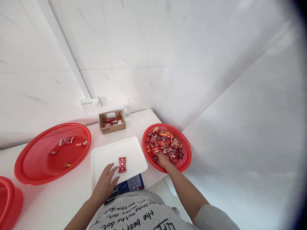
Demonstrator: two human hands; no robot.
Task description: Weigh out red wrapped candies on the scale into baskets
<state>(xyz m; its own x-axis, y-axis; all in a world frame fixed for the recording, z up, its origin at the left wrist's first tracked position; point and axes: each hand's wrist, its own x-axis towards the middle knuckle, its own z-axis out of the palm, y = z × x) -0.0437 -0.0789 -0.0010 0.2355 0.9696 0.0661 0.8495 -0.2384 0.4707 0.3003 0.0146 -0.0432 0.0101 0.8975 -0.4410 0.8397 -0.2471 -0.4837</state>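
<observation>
My left hand (105, 182) lies flat with fingers spread on the near edge of a white tray (134, 150) that sits on a scale (130, 185). One red wrapped candy (122, 164) lies on the tray just right of my fingertips. My right hand (163, 159) reaches into a red mesh basket (185, 143) full of red wrapped candies (165, 143); its fingers are curled among them and what they hold is hidden.
A larger red basket (35, 153) at left holds a few candies. A small cardboard box (112, 122) with candies stands at the back, a clear bottle (126, 111) beside it. Another red basket (7, 198) shows at the far left edge. A wall socket (90, 103) is behind.
</observation>
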